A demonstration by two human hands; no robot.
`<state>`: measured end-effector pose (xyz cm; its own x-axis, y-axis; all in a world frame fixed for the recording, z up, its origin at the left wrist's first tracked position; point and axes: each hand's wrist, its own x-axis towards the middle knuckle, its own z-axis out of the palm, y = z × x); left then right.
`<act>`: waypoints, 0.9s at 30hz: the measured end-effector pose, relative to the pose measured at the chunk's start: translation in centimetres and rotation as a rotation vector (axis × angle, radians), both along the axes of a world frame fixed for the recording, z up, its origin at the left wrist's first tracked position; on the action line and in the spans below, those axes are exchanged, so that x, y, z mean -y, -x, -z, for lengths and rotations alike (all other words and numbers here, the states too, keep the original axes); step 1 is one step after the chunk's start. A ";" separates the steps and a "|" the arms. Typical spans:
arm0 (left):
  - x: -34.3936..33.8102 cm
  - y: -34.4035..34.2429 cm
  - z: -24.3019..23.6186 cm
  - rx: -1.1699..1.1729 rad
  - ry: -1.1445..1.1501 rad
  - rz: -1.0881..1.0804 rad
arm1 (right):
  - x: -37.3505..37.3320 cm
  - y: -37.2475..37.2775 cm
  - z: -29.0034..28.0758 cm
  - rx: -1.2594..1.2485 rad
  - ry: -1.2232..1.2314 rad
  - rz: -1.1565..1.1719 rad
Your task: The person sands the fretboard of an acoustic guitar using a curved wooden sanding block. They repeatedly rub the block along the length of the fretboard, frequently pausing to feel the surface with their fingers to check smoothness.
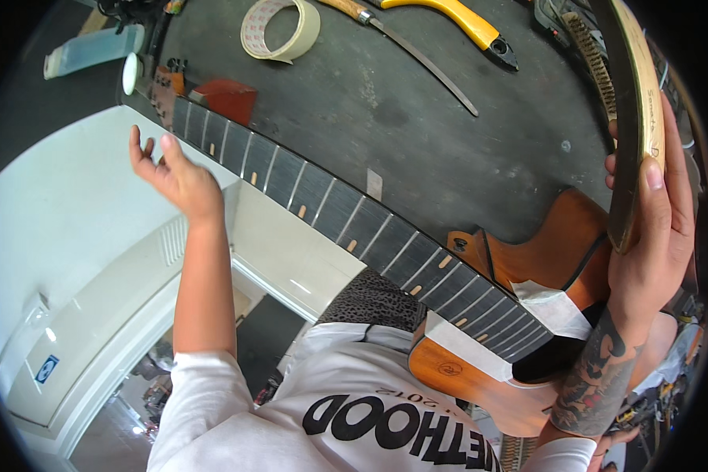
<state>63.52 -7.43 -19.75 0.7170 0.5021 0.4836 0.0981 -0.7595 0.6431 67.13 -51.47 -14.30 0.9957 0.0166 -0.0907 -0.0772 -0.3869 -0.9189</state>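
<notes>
Hands [177, 173] well apart, long-edged fretboard [362, 232] and broad tabletop [322, 126] between.

A fat roll of cream tape [311, 30] sits on the dark gray desk [322, 118] near the top of the frame. Beside it is a thin file [426, 69] with a wooden handle, then a yellow-handled tool [456, 17]. A pale blue bottle [94, 52] is at the upper left, a brush [587, 59] at the upper right.
</notes>
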 end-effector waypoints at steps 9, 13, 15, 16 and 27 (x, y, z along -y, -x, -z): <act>10.1 -0.9 -10.2 -0.666 -0.434 1.348 | 1.4 0.1 1.6 0.102 0.086 0.005; 10.8 -0.7 -9.8 -0.749 -0.395 1.432 | 2.5 0.7 2.3 0.022 0.041 0.007; 10.0 -1.0 -9.8 -0.716 -0.402 1.448 | 2.0 0.9 2.4 0.039 0.041 0.018; 9.6 -1.3 -10.1 -0.725 -0.417 1.433 | 1.7 0.7 2.4 0.053 0.045 0.017; 7.2 -3.3 -12.0 -0.811 -0.447 1.368 | 1.5 0.8 2.2 0.093 0.050 0.039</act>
